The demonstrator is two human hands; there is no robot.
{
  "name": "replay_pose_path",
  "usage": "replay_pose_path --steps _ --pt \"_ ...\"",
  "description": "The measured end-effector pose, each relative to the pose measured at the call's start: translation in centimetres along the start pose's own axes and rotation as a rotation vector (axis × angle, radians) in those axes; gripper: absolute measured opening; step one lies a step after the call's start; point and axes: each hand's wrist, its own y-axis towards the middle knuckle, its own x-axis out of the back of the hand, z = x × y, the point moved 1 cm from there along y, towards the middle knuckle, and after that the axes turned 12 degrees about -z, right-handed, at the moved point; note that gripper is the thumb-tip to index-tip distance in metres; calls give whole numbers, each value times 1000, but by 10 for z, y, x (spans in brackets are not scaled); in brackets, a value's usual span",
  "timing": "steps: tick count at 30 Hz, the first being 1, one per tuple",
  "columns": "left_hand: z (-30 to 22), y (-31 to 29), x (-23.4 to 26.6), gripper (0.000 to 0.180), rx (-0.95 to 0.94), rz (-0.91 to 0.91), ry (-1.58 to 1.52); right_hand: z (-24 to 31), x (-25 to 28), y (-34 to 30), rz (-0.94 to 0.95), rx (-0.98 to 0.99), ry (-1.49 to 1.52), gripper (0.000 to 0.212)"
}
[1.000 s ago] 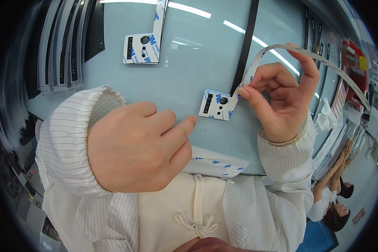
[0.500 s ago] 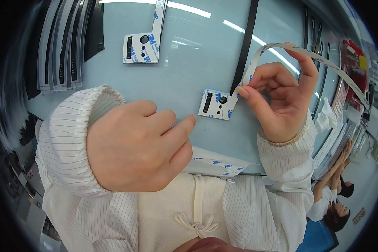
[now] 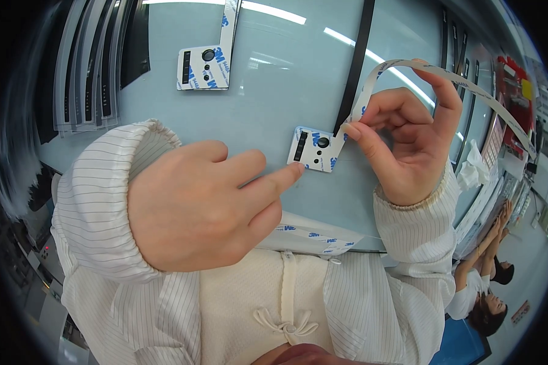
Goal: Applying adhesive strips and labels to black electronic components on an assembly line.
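A square white adhesive piece with blue print and dark cut-outs (image 3: 310,159) lies on the table at centre. From its upper right corner runs a long white adhesive strip (image 3: 388,66), lifted in an arch that trails to the far right. My right hand (image 3: 408,143) pinches this strip between thumb and a finger just beside the corner. One finger of my left hand (image 3: 207,201) stretches to the lower left corner of the square and appears to touch it; the other fingers are loosely bent, with nothing seen in them. A black strip (image 3: 356,67) extends away from the square.
A second printed square (image 3: 195,76) with its own strip lies further left. Clear-sleeved dark strips (image 3: 91,67) are stacked at the left. White printed sheet material (image 3: 316,240) lies along the near edge. Crumpled white paper (image 3: 472,170) sits at right; other people are beyond.
My left hand has shifted slightly right, bringing its stretched finger onto the corner of the square. My right hand keeps its pinch on the strip, almost still.
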Motion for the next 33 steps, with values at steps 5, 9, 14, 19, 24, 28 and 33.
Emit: replay_pose_path --steps 5,9,14,19,24,28,33 --pt "2 2 0 13 -8 10 1 -1 0 -1 -9 -10 6 83" --pt "2 2 0 13 -4 21 5 1 -2 -1 -22 -36 38 83" --pt "1 2 0 14 7 11 -10 1 0 -1 -10 -2 -7 82" --pt "1 2 -1 14 7 20 -18 1 0 -2 -8 32 -35 82" --pt "2 3 0 15 15 7 -45 0 0 -2 -3 59 -46 81" --pt "2 3 -1 15 16 9 -35 0 -2 -1 -10 18 -33 81" --pt "3 3 -6 16 -11 -20 -43 -1 -2 -2 -12 47 -50 79"
